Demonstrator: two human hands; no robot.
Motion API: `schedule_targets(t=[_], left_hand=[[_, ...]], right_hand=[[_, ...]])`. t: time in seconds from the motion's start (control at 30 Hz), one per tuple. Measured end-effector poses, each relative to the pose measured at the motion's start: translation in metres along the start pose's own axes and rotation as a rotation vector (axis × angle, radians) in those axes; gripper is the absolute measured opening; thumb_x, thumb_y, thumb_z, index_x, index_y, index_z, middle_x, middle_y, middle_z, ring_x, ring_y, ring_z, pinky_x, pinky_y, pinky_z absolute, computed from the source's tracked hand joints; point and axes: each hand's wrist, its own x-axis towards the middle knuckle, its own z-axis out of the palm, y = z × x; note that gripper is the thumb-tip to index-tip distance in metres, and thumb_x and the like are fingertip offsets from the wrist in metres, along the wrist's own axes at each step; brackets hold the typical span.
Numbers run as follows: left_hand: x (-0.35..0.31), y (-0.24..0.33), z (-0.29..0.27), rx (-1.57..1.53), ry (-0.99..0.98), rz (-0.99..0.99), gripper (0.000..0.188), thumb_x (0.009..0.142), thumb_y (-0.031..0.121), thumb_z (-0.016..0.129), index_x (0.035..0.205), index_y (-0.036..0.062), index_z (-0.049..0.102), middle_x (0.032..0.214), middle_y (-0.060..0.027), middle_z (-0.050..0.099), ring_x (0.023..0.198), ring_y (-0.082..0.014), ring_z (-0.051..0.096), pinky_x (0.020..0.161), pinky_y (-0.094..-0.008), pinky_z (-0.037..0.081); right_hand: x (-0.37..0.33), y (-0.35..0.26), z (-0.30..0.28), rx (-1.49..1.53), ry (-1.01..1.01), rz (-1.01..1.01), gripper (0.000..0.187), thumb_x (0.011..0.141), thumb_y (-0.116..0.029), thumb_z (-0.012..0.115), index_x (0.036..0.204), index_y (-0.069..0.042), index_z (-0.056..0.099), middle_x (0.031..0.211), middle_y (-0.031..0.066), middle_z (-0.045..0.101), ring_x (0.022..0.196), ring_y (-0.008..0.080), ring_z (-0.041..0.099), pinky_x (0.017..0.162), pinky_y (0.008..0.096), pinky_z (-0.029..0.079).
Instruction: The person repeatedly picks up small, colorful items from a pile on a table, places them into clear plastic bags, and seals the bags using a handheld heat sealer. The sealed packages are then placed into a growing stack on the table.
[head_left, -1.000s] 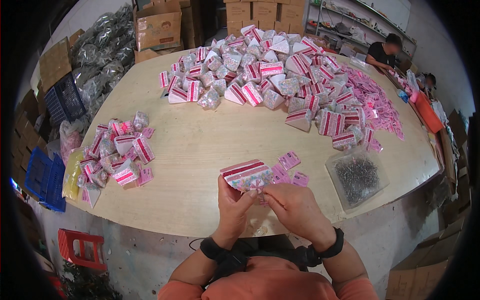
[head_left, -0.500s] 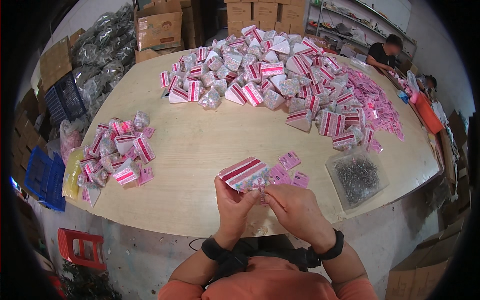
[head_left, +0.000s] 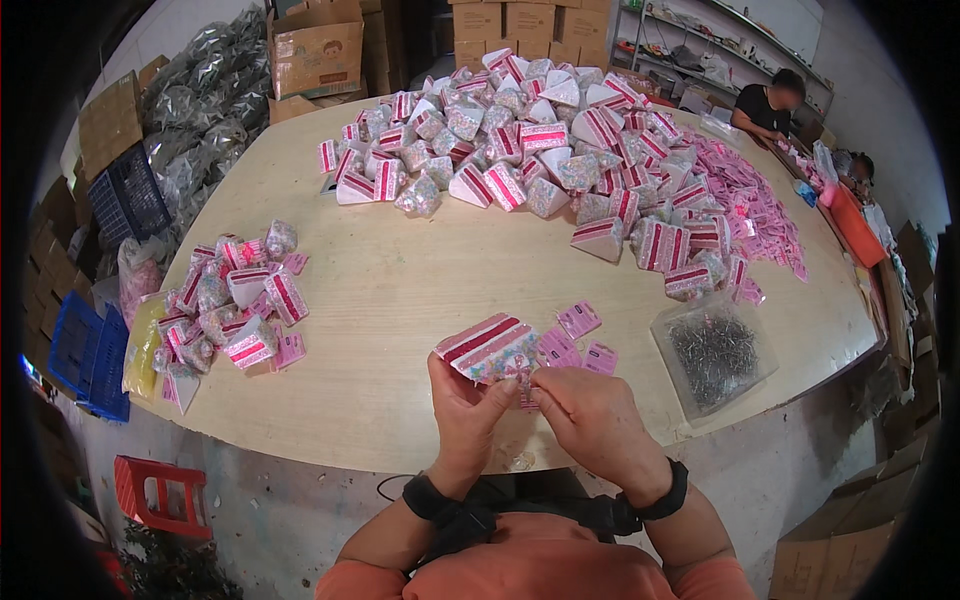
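Observation:
A toy cake slice (head_left: 488, 347), striped pink, white and dark red with a sprinkled side, is gripped in my left hand (head_left: 468, 412) above the table's near edge. My right hand (head_left: 590, 408) is closed in a pinch at the slice's lower right corner; what lies between its fingertips is too small to make out. Part of a pink tag (head_left: 527, 399) shows below the fingers. Just beyond my right hand, several pink cards (head_left: 560, 348) lie on the wooden table (head_left: 400, 270).
A clear tray of metal pins (head_left: 712, 352) stands to the right. Many cake slices (head_left: 500, 140) are heaped at the back, beside a pile of pink cards (head_left: 745, 200). More tagged slices (head_left: 235, 300) lie at left. A person (head_left: 770, 108) sits at far right.
Almost nothing differs. The cake slice and both hands stay in nearly the same place, with only a very slight shift of the fingers.

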Motion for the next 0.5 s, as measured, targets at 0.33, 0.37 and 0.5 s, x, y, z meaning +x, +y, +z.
schedule_targets(t=[0.33, 0.37, 0.5], left_hand=[[0.0008, 0.0014, 0.0012, 0.071, -0.029, 0.032, 0.061, 0.074, 0.008, 0.072, 0.119, 0.0018, 0.031, 0.12, -0.0132, 0.044, 0.111, -0.0196, 0.047, 0.095, -0.034, 0.039], [0.0008, 0.0017, 0.0013, 0.072, -0.035, 0.033, 0.061, 0.074, 0.009, 0.072, 0.119, 0.0018, 0.031, 0.12, -0.0132, 0.044, 0.111, -0.0195, 0.047, 0.095, -0.034, 0.039], [-0.0001, 0.0005, -0.0002, 0.064, -0.022, 0.009, 0.061, 0.072, 0.008, 0.072, 0.12, 0.0035, 0.034, 0.122, -0.0142, 0.047, 0.111, -0.0219, 0.049, 0.094, -0.0353, 0.039]], right_hand=[[0.0007, 0.0021, -0.0014, 0.004, -0.019, 0.025, 0.012, 0.085, -0.015, 0.052, 0.08, -0.004, 0.054, 0.067, 0.0142, 0.055, 0.065, 0.0332, 0.056, 0.055, 0.0425, 0.043], [0.0008, 0.0028, -0.0014, 0.03, -0.021, 0.029, 0.012, 0.085, -0.015, 0.052, 0.081, -0.004, 0.055, 0.069, 0.0144, 0.056, 0.066, 0.0333, 0.057, 0.055, 0.0423, 0.043], [0.0022, 0.0064, -0.0038, 0.128, -0.053, 0.048, 0.012, 0.083, -0.011, 0.056, 0.089, -0.001, 0.059, 0.077, 0.0155, 0.06, 0.07, 0.0316, 0.059, 0.06, 0.0361, 0.046]])
